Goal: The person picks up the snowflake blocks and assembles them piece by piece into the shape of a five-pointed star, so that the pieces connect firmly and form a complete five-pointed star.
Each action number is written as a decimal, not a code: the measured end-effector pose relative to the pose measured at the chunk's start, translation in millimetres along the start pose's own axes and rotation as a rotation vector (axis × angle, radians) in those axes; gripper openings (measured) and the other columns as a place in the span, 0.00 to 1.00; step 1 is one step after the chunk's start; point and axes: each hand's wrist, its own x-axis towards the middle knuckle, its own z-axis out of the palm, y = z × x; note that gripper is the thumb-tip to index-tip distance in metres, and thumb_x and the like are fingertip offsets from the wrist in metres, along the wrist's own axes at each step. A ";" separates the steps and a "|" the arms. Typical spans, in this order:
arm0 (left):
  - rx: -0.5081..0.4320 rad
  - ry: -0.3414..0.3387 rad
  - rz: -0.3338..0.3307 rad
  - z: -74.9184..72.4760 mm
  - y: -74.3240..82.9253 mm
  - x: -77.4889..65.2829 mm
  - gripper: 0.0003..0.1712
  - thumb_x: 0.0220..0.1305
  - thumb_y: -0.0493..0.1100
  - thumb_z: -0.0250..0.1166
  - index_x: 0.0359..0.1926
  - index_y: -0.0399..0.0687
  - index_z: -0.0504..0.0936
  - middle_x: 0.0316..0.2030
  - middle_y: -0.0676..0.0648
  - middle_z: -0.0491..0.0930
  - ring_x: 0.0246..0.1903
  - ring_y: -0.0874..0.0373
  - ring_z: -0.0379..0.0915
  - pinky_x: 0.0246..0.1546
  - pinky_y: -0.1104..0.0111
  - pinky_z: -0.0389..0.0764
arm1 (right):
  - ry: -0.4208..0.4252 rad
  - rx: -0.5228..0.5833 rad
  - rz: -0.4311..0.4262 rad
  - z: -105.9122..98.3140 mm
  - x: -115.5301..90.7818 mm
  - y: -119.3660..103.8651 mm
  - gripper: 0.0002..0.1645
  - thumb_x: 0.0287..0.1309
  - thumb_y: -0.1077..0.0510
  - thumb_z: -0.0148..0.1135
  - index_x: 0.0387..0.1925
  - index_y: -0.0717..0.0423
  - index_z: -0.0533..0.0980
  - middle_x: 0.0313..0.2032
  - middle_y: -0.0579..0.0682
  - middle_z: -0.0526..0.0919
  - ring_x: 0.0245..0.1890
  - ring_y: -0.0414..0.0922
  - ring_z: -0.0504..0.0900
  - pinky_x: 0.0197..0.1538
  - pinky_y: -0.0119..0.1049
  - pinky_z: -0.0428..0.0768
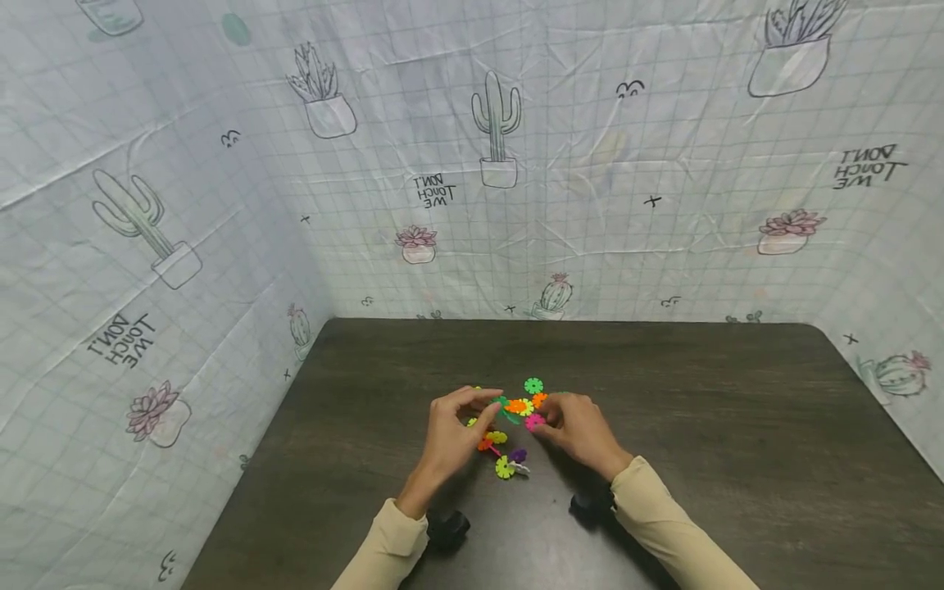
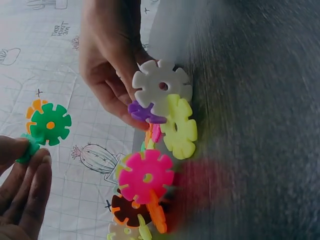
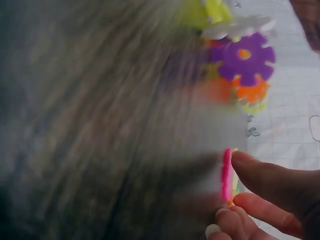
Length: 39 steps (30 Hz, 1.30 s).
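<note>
My left hand [image 1: 455,422] pinches a green notched plastic disc [image 2: 51,124] cluster between thumb and fingertips; an orange disc [image 2: 35,112] shows behind the green. My right hand [image 1: 583,430] has its thumb and fingers at opposite edges of a pink notched disc [image 3: 227,175] low over the table. Beside that disc, an orange disc [image 1: 541,400] sits near the right fingers. Between the hands, more orange and a yellow disc [image 1: 526,407] overlap in the head view; how they join is unclear.
Nearer the wrists are joined discs: a purple disc [image 1: 519,455], a white disc [image 2: 161,82], a lime disc [image 1: 505,467] and others. A green disc [image 1: 533,385] lies farther back. The dark wooden table [image 1: 701,393] meets a patterned cloth [image 1: 575,205] behind.
</note>
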 end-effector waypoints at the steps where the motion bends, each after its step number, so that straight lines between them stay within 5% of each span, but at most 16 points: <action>1: -0.007 -0.006 -0.008 -0.3 0.3 -0.2 0.11 0.71 0.42 0.70 0.52 0.50 0.89 0.35 0.44 0.88 0.31 0.44 0.87 0.43 0.65 0.90 | -0.003 -0.013 0.001 0.4 1.2 -0.1 0.15 0.55 0.52 0.80 0.37 0.58 0.86 0.29 0.49 0.86 0.28 0.40 0.82 0.35 0.41 0.83; 11: -0.045 -0.024 -0.045 -0.4 1.0 0.0 0.12 0.72 0.42 0.69 0.54 0.50 0.88 0.38 0.45 0.87 0.34 0.39 0.87 0.44 0.69 0.89 | -0.015 0.036 0.039 3.4 5.8 1.6 0.15 0.50 0.55 0.83 0.33 0.57 0.85 0.30 0.50 0.86 0.28 0.39 0.82 0.36 0.39 0.84; 22: -0.060 -0.030 -0.048 0.6 -0.7 -1.2 0.12 0.71 0.41 0.69 0.53 0.50 0.88 0.38 0.43 0.89 0.32 0.41 0.87 0.41 0.60 0.90 | 0.012 0.293 0.082 0.2 -6.8 13.2 0.08 0.58 0.67 0.74 0.36 0.60 0.80 0.32 0.54 0.88 0.27 0.42 0.87 0.28 0.28 0.84; 39: -0.048 -0.055 -0.068 4.1 -0.8 -2.8 0.12 0.70 0.42 0.69 0.52 0.51 0.89 0.38 0.45 0.89 0.35 0.37 0.87 0.45 0.65 0.89 | 0.047 0.448 0.088 -24.8 -26.8 5.5 0.08 0.62 0.60 0.74 0.42 0.57 0.86 0.36 0.56 0.92 0.31 0.52 0.91 0.32 0.40 0.89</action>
